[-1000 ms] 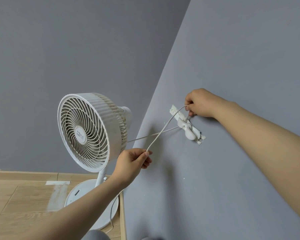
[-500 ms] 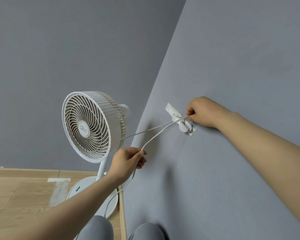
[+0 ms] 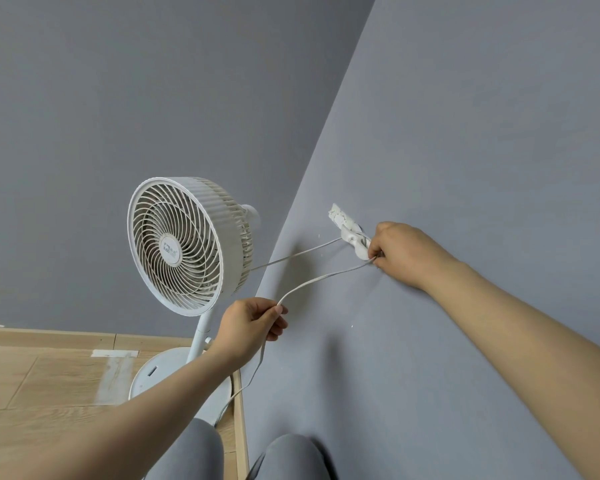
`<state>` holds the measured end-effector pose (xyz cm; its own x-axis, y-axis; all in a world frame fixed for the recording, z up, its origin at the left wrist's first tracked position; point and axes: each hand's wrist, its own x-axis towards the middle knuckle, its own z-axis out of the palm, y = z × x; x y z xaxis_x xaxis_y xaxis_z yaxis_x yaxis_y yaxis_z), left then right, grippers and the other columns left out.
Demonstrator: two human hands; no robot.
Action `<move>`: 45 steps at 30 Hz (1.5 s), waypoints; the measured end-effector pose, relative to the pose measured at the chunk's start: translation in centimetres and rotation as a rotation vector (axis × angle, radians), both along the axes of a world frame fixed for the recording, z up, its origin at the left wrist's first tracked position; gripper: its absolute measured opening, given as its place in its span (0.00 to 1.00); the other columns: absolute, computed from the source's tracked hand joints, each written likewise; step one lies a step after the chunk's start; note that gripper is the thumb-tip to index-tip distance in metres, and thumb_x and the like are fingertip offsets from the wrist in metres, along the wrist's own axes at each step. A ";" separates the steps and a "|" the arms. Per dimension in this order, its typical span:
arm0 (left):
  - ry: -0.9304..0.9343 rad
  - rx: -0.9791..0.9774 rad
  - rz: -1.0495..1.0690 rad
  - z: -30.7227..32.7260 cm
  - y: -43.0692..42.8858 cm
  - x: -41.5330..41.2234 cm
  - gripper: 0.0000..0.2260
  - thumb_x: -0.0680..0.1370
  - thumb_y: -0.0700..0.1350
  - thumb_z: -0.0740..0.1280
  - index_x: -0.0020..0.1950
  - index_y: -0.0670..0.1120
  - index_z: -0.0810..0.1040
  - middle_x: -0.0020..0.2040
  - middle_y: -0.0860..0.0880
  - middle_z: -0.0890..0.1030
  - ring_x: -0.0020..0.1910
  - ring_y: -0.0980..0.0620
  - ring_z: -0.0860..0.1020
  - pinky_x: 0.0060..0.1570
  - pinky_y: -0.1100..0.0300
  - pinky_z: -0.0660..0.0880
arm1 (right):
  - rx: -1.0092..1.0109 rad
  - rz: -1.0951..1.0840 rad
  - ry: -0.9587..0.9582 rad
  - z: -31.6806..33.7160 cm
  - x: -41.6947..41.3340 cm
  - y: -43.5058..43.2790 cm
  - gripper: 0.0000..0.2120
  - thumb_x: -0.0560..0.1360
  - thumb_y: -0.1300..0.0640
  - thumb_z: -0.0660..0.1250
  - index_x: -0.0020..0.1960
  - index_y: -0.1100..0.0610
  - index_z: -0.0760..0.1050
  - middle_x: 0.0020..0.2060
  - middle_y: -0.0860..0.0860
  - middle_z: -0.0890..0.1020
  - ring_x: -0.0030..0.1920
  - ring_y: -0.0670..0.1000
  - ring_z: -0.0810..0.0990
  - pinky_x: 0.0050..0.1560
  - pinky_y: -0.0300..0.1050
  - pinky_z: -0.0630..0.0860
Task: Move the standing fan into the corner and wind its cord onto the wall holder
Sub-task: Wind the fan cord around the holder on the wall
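Note:
A white standing fan point(image 3: 187, 245) stands on its round base in the corner where two grey walls meet. A white wall holder point(image 3: 347, 231) is fixed to the right wall. The thin white cord point(image 3: 321, 278) runs from behind the fan head to the holder, loops there, and comes back down to my left hand. My right hand point(image 3: 402, 254) pinches the cord at the holder's lower end, against the wall. My left hand point(image 3: 252, 325) grips the cord below the fan head; slack hangs from it toward the floor.
Grey walls point(image 3: 465, 168) close the corner on the left and right. A wooden skirting board point(image 3: 84, 337) runs along the light wood floor point(image 3: 32, 393). My knees in grey trousers point(image 3: 284, 455) show at the bottom edge.
My right hand has moved down from the holder's top to its lower end, drawing the cord around it. My left hand stays on the cord, and more slack hangs below it.

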<state>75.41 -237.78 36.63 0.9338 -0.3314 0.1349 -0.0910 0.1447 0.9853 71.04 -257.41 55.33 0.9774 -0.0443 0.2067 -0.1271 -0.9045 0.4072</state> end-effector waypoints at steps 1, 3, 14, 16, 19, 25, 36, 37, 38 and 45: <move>0.000 0.000 -0.002 0.0 0.0 0.0 0.09 0.79 0.37 0.64 0.43 0.40 0.83 0.31 0.49 0.82 0.27 0.58 0.78 0.33 0.67 0.78 | -0.006 0.003 -0.007 -0.3 -0.2 0.0 0.10 0.77 0.59 0.62 0.52 0.56 0.82 0.51 0.54 0.76 0.50 0.58 0.79 0.48 0.49 0.75; 0.003 0.001 -0.003 -0.1 0.1 0.1 0.09 0.79 0.37 0.64 0.42 0.41 0.83 0.30 0.50 0.82 0.27 0.58 0.78 0.33 0.67 0.78 | -0.026 0.003 -0.005 -0.8 -0.4 0.0 0.12 0.77 0.60 0.60 0.54 0.56 0.81 0.52 0.54 0.76 0.50 0.58 0.78 0.49 0.49 0.76; 0.016 0.040 -0.007 -1.4 0.1 0.8 0.09 0.78 0.37 0.64 0.43 0.40 0.83 0.33 0.47 0.82 0.27 0.57 0.78 0.33 0.67 0.78 | -0.258 0.017 -0.101 -4.9 -1.1 1.0 0.08 0.56 0.64 0.77 0.30 0.58 0.79 0.35 0.55 0.79 0.35 0.57 0.78 0.36 0.43 0.66; 0.027 0.040 -0.010 -1.6 0.0 0.9 0.09 0.78 0.37 0.64 0.42 0.41 0.83 0.33 0.47 0.82 0.28 0.57 0.78 0.33 0.67 0.78 | -0.229 0.009 -0.137 -5.7 -1.2 1.2 0.14 0.45 0.67 0.79 0.22 0.57 0.74 0.25 0.53 0.76 0.25 0.56 0.76 0.28 0.40 0.68; 0.042 0.050 -0.003 -2.1 0.0 1.1 0.10 0.78 0.37 0.64 0.41 0.43 0.83 0.32 0.49 0.83 0.28 0.57 0.79 0.34 0.66 0.78 | -0.232 -0.006 -0.138 -7.5 -1.2 1.5 0.14 0.45 0.65 0.79 0.24 0.58 0.75 0.25 0.54 0.76 0.25 0.56 0.77 0.27 0.40 0.71; 0.051 0.058 -0.011 -2.6 0.3 1.2 0.09 0.78 0.38 0.65 0.41 0.43 0.83 0.31 0.50 0.83 0.27 0.57 0.78 0.33 0.66 0.78 | -0.231 -0.013 -0.130 -9.9 0.1 0.9 0.16 0.45 0.63 0.80 0.31 0.61 0.79 0.28 0.55 0.78 0.28 0.55 0.79 0.27 0.41 0.74; 0.107 0.020 -0.222 -3.2 0.1 1.9 0.06 0.76 0.39 0.68 0.44 0.41 0.85 0.36 0.46 0.85 0.36 0.52 0.80 0.40 0.61 0.79 | -0.185 -0.150 -0.121 -11.2 3.0 1.3 0.28 0.61 0.56 0.76 0.59 0.66 0.78 0.46 0.56 0.82 0.45 0.53 0.82 0.42 0.41 0.79; 0.100 0.035 -0.222 -3.2 -0.1 2.0 0.05 0.75 0.39 0.70 0.43 0.42 0.85 0.35 0.46 0.85 0.36 0.51 0.81 0.42 0.60 0.80 | -0.158 -0.164 -0.115 -11.3 3.1 1.3 0.29 0.64 0.56 0.75 0.62 0.67 0.76 0.50 0.58 0.82 0.48 0.54 0.82 0.45 0.42 0.79; 0.086 0.061 -0.211 -3.2 -0.2 2.1 0.04 0.74 0.39 0.71 0.41 0.43 0.86 0.34 0.47 0.85 0.35 0.51 0.81 0.43 0.58 0.80 | -0.128 -0.160 -0.107 -11.3 3.2 1.4 0.30 0.69 0.57 0.71 0.67 0.69 0.70 0.55 0.59 0.79 0.54 0.55 0.80 0.51 0.43 0.77; -0.165 0.438 0.068 -3.4 -0.5 2.9 0.07 0.72 0.43 0.71 0.34 0.48 0.84 0.30 0.51 0.84 0.30 0.55 0.82 0.38 0.54 0.80 | -0.107 -0.079 -0.157 -10.8 3.8 1.3 0.19 0.67 0.62 0.72 0.56 0.66 0.78 0.46 0.58 0.81 0.45 0.56 0.82 0.38 0.41 0.76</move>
<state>78.32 -238.29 33.24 0.9332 -0.3287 0.1450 -0.2467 -0.2930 0.9238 74.87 -256.13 44.53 0.9271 -0.0887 0.3641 -0.2653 -0.8417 0.4703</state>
